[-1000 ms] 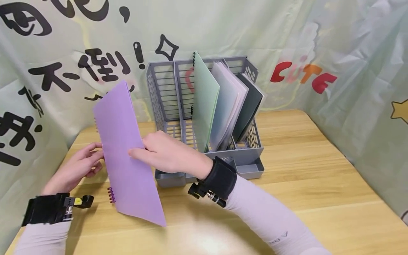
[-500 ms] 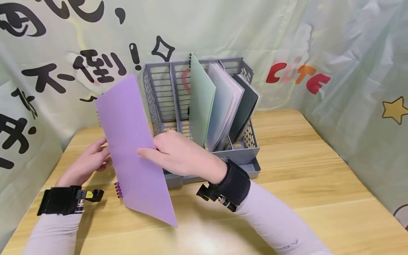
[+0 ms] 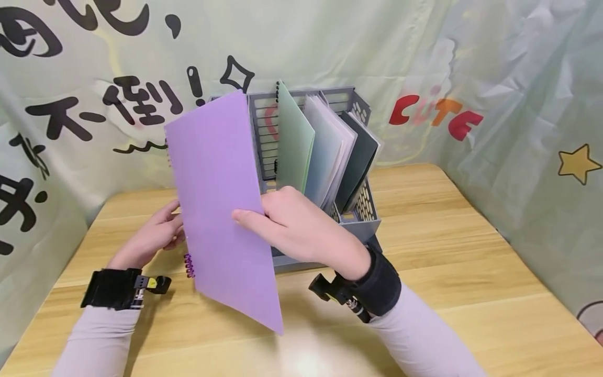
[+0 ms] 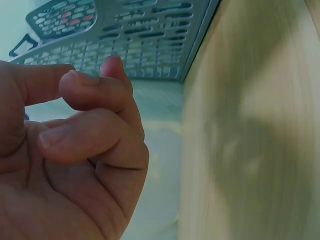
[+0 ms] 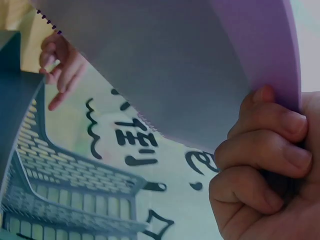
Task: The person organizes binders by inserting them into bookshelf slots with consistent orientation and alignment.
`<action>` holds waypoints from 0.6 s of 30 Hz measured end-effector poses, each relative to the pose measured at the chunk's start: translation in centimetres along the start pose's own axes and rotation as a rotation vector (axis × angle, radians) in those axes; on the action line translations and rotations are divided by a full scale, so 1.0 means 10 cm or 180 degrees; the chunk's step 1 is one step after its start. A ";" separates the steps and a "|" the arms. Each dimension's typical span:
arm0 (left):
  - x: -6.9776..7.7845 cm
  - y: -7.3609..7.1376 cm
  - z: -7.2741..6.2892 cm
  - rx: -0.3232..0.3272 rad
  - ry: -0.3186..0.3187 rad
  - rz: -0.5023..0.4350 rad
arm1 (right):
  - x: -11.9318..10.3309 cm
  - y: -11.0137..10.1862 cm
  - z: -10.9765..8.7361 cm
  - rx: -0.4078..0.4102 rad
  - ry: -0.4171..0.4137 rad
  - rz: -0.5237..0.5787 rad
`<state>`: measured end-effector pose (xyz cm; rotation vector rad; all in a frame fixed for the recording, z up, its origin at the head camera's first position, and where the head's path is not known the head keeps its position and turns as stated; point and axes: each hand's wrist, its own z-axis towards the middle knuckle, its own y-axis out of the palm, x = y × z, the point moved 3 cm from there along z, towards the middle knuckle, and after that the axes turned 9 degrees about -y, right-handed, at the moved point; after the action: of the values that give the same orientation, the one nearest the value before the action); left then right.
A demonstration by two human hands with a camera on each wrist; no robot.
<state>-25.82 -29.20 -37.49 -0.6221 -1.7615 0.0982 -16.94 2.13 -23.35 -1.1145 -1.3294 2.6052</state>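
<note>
A purple spiral notebook (image 3: 221,199) is held upright and slightly tilted above the table, in front of the left part of the grey desk file organizer (image 3: 363,228). My right hand (image 3: 301,225) grips its right edge, thumb on the near cover; the right wrist view shows the other fingers (image 5: 265,132) curled behind it. My left hand (image 3: 153,235) is by the spiral edge, partly hidden by the notebook in the head view. Its fingers are loosely bent in the left wrist view, holding nothing. In the right wrist view, it appears apart from the notebook.
In the organizer stand a green spiral notebook (image 3: 293,139), pale translucent folders (image 3: 330,144) and a dark folder (image 3: 353,162). The notebook hides the organizer's left side in the head view. A printed cloth (image 3: 301,42) hangs behind the wooden table (image 3: 447,251).
The purple notebook and my right hand have moved right, and the notebook now covers the organizer's left part. My left hand has followed to the right. The head view has shifted slightly.
</note>
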 end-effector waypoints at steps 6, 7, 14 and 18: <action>0.07 0.12 0.10 -0.0023 -0.0095 0.0063 | 0.02 -0.12 -0.14 0.0162 0.0075 0.0078; 0.08 0.14 0.11 -0.0025 -0.0102 0.0072 | 0.02 -0.14 -0.16 0.0185 0.0097 0.0082; 0.17 0.27 0.22 -0.0076 -0.0057 0.0119 | 0.04 -0.28 -0.31 0.0388 0.0238 0.0033; 0.23 0.33 0.25 -0.0101 -0.0068 0.0135 | 0.04 -0.35 -0.40 0.0536 0.0240 -0.0075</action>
<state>-27.25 -24.69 -37.47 -0.6838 -1.7737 0.1066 -15.87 7.30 -22.58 -1.1506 -1.0790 2.5735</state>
